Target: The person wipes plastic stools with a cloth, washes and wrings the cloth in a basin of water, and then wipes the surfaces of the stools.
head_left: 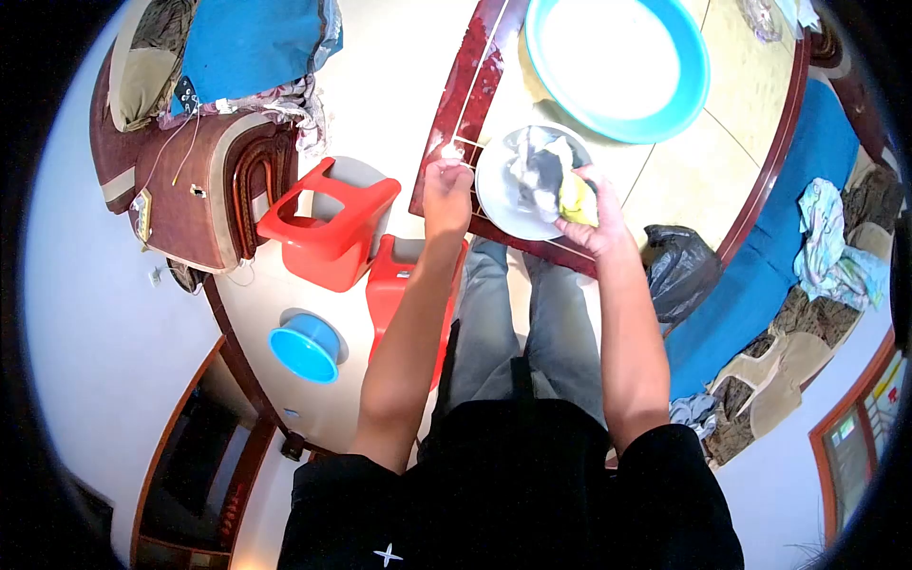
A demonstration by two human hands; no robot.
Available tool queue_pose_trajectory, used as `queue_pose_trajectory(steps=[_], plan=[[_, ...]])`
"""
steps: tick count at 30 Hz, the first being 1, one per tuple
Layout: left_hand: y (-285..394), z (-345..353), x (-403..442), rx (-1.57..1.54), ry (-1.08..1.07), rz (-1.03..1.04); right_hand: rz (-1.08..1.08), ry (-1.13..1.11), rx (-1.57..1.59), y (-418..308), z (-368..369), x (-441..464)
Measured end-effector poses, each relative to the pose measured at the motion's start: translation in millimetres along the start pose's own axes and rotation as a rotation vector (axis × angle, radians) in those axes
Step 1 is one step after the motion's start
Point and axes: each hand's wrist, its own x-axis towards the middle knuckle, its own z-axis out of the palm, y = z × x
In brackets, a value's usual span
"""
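My right hand is closed on a yellow and grey cloth over a round whitish bowl. The bowl stands at the near edge of the table. My left hand is at the bowl's left, above the dark red table border, with its fingers curled together; whatever they hold, if anything, is too small to make out. Beyond the bowl stands a large turquoise basin with a white inside.
Red plastic stools stand left of the table, with a small blue basin on the floor. A black plastic bag lies right of my right hand. Sofas with blue covers flank the table.
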Motion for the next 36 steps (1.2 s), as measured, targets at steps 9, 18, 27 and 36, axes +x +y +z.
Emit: queue_pose_trajectory(steps=[9, 18, 27, 36], plan=[[-36, 15, 122, 0.167, 0.120, -0.066, -0.468, 0.013, -0.207, -136, 11, 17], [-4, 54, 161, 0.490, 0.040, -0.423, -1.087, 0.590, -1.401, -209, -19, 131], [-12, 83, 193, 0.756, 0.205, -0.613, -1.004, 0.876, -1.950, -192, 9, 188], [-11, 88, 192, 0.795, 0.229, -0.612, -1.371, 0.676, -1.330, -205, -73, 287]])
